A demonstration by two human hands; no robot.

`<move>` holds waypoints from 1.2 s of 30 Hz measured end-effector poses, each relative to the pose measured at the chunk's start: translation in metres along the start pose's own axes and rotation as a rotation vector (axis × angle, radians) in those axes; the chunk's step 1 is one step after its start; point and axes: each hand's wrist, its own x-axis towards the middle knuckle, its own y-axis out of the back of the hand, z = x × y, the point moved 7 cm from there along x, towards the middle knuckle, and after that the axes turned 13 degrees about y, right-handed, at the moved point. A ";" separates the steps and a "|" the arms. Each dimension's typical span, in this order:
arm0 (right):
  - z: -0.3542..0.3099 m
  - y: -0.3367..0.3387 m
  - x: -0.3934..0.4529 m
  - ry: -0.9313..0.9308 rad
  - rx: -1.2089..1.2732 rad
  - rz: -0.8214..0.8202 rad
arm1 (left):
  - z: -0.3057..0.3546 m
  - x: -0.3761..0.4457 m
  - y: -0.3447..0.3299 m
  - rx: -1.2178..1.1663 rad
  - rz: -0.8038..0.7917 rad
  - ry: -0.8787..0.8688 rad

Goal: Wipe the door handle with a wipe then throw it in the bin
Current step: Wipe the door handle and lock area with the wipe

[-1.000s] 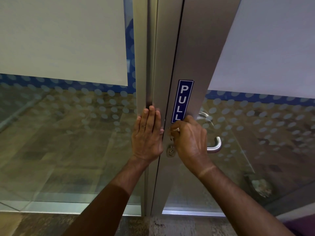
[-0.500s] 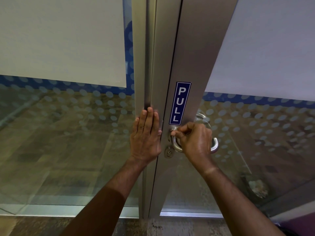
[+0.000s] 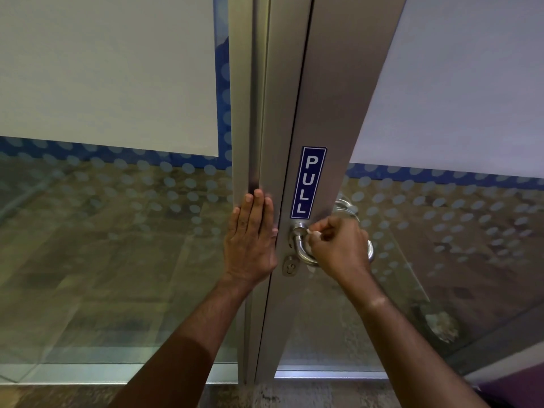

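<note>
A curved steel door handle (image 3: pixel 298 245) juts from the grey metal door frame (image 3: pixel 329 113), below a blue PULL sticker (image 3: pixel 307 182). My right hand (image 3: pixel 338 248) is closed around the middle of the handle, pinching a small white wipe (image 3: pixel 314 234) against it; only a sliver of the wipe shows between my fingers. My left hand (image 3: pixel 250 242) lies flat on the frame left of the handle, fingers straight and pointing up. The far end of the handle (image 3: pixel 371 251) peeks out past my right hand.
A keyhole (image 3: pixel 290 267) sits just under the handle. Glass panels (image 3: pixel 117 231) with frosted sheets and pale dots flank the frame on both sides. A second handle (image 3: pixel 344 206) shows behind the glass. No bin is in view.
My right hand has slid from the handle's base near the frame out to the right along the handle, baring the curved root. My left hand stayed flat on the frame.
</note>
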 end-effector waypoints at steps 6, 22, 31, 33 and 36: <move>0.002 0.035 -0.014 0.063 0.269 0.191 | 0.000 0.000 -0.001 -0.004 0.012 -0.003; -0.017 0.024 -0.019 0.252 -0.007 0.006 | 0.001 0.000 0.000 -0.009 0.015 -0.004; -0.053 -0.012 -0.021 0.589 -0.219 0.020 | 0.003 0.001 0.003 -0.009 0.015 -0.008; -0.053 -0.023 -0.022 0.618 -0.312 -0.025 | 0.003 0.001 0.002 -0.007 0.012 -0.008; -0.054 -0.037 -0.024 0.685 -0.481 -0.095 | 0.003 0.001 0.002 -0.002 0.000 -0.006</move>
